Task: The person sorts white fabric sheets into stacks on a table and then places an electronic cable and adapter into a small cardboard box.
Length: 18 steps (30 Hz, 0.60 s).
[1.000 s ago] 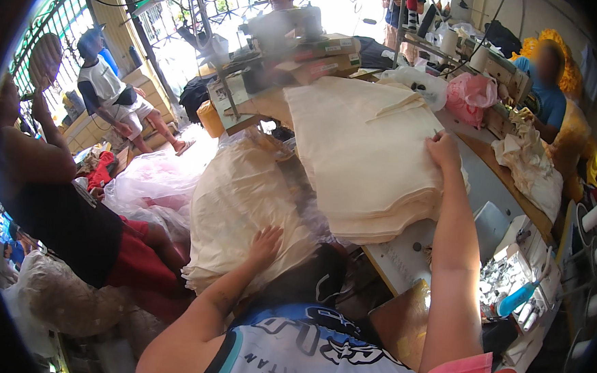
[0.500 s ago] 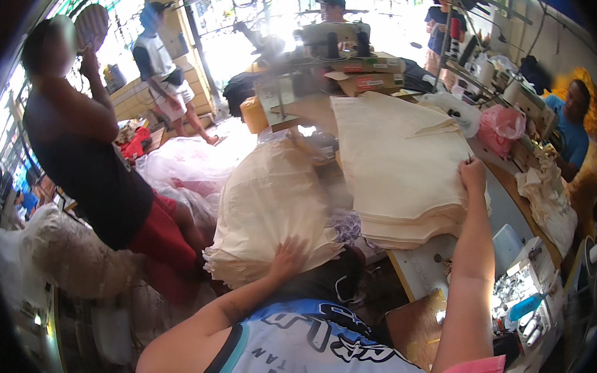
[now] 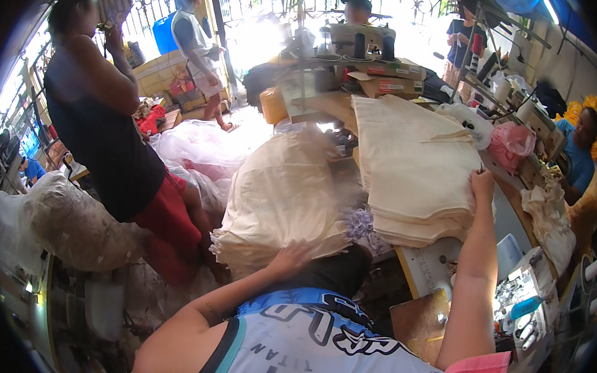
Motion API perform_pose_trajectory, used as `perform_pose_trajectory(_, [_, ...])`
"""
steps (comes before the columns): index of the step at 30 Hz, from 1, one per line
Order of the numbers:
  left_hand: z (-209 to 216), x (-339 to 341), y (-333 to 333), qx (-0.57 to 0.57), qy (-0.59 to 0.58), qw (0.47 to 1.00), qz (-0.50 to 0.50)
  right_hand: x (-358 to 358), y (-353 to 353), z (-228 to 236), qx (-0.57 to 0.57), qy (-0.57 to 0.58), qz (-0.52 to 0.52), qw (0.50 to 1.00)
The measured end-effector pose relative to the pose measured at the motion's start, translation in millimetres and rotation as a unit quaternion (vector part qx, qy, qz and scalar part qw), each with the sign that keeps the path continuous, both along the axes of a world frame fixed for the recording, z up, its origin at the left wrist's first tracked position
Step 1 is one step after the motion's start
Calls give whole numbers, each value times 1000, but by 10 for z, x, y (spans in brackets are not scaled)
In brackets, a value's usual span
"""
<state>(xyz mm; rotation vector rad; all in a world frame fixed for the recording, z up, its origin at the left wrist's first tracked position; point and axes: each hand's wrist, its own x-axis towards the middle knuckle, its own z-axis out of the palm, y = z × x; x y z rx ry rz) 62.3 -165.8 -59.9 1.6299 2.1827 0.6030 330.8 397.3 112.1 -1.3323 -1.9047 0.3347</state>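
A thick stack of cream cloth pieces (image 3: 416,170) lies on the sewing table to my right. At its right edge is my right hand (image 3: 481,184), its fingers closed. A small dark bit shows at the fingertips, too small to name. A second pile of cream cloth (image 3: 280,199) bulges in front of me, draped over my lap, its layered edges toward me. My left hand (image 3: 293,256) lies flat on the near part of that pile, fingers stretched out and slightly blurred.
A pink plastic bag (image 3: 511,146) and sewing machines line the right side, where a person in blue (image 3: 575,152) sits. Cardboard boxes (image 3: 387,82) stand behind the stack. Left, a person in red shorts (image 3: 104,120) stands close, beside large clear plastic sacks (image 3: 77,224).
My view has shifted a little, so the scene sits farther right. Both hands stay at the same cloth piles, the left one moving slightly. The standing person on the left remains in place.
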Motion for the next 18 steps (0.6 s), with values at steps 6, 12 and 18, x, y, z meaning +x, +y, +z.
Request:
perform_pose_trajectory(6, [417,219,-166,-31,-242,956,-163,6,-95,49,41,-26,9,999])
perform_pose_trajectory(12, [893,303,-229,-58,-348,909,-223,-12,-93,51,7,-6,16,1000])
perform_pose_trajectory(18, [1473,586,29,-30,-470,820,-324,59,65,-8,24,-22,1,999])
